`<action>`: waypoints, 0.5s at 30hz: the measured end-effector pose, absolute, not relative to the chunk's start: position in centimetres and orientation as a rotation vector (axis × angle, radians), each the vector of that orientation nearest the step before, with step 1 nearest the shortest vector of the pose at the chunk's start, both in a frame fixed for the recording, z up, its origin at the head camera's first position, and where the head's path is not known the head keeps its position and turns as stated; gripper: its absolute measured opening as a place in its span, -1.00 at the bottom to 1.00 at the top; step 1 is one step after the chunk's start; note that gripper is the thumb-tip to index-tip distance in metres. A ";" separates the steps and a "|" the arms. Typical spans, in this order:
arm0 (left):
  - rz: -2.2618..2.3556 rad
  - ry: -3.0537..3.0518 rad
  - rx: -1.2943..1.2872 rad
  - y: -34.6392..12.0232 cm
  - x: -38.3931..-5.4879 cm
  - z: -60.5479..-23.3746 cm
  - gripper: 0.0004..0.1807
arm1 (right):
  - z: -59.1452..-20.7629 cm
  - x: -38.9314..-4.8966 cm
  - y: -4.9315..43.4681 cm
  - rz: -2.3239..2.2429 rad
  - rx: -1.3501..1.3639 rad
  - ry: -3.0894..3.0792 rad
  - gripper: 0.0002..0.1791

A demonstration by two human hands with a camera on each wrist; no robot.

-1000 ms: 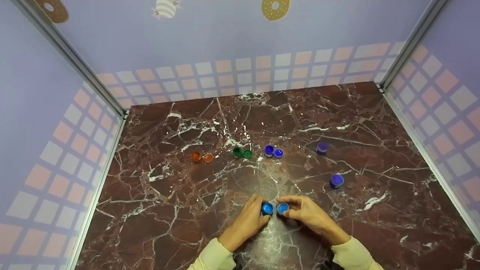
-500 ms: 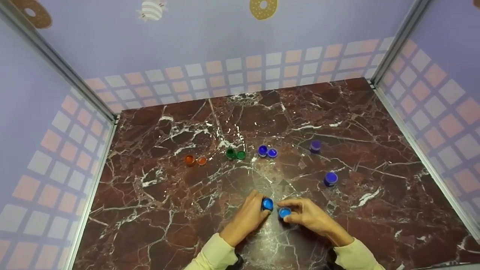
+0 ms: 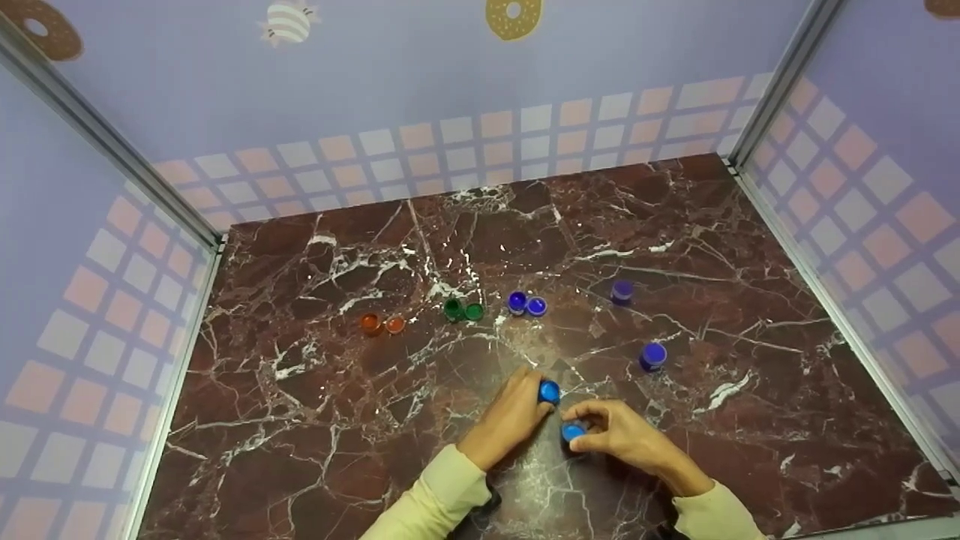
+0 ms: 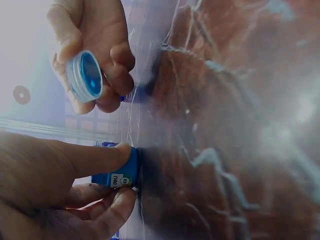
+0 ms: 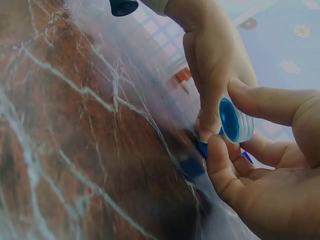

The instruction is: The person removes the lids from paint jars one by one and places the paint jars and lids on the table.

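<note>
My left hand [image 3: 514,412] grips a small light-blue paint jar [image 3: 549,391] standing on the marbled tabletop, thumb on the near side and fingers around the far side. A "deli" label shows on the jar [image 4: 117,172] in the left wrist view. To its right and nearer me, my right hand [image 3: 619,435] pinches the clear-rimmed lid [image 3: 574,431] between thumb and fingers. Blue paint coats the lid's inside [image 5: 229,120], seen in the right wrist view. Lid and jar are apart.
Farther back stand uncapped orange [image 3: 370,323], green [image 3: 453,308] and dark-blue [image 3: 517,302] jars, each with its lid beside it. Two purple-blue jars with their tops on, one [image 3: 622,292] farther and one [image 3: 653,355] nearer, stand at the right. Patterned panels [image 3: 450,142] enclose the table.
My left hand has slid the light-blue jar away from me and slightly right. My right hand has drawn the lid a little toward me, widening the gap between them. The head view has shifted.
</note>
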State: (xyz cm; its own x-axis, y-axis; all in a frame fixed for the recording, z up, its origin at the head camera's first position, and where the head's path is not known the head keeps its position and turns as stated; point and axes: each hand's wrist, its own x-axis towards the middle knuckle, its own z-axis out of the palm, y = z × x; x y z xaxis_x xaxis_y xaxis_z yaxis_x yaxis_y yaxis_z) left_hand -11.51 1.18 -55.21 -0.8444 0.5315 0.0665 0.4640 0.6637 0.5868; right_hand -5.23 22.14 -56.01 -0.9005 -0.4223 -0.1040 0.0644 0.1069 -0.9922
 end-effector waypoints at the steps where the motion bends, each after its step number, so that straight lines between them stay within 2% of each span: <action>1: 0.927 2.761 0.832 1.4 -11.7 -55.2 -0.68 | -56.1 -5.2 22.2 -1.851 -0.349 2.023 -0.62; 15: 0.845 2.791 0.871 4.8 -14.3 -55.0 -0.71 | -56.5 -4.9 23.0 -1.793 -0.369 2.007 -0.63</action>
State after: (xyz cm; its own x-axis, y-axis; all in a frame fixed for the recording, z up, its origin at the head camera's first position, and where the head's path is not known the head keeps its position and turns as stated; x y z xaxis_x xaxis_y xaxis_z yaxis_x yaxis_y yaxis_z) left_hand -14.28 4.76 -55.03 -0.8317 0.5509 0.0686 0.4964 0.6825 0.5364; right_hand -4.94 23.03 -56.48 -0.8758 -0.4638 -0.1337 0.0807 0.1325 -0.9879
